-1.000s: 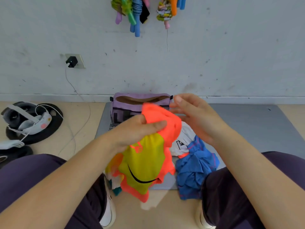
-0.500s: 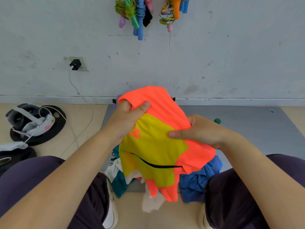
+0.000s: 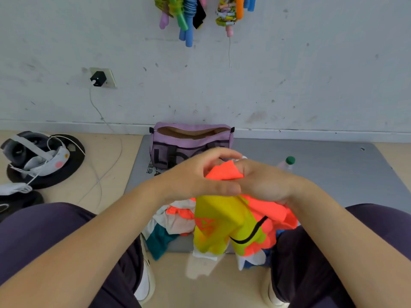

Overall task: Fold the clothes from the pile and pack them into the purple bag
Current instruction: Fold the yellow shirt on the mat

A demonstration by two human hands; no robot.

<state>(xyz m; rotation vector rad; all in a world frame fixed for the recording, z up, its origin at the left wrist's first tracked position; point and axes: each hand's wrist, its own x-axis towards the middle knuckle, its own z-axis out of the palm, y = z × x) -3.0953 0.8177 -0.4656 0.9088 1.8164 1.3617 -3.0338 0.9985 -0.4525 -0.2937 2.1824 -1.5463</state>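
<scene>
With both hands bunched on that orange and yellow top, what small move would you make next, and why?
Probably draw the hands apart to spread the top flat. The left hand and right hand grip it close together, so it hangs crumpled over the pile, not yet folded for the open purple bag.

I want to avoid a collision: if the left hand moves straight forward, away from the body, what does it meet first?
Probably the purple bag, directly beyond the left hand holding the orange-and-yellow garment; depth is unclear.
</scene>
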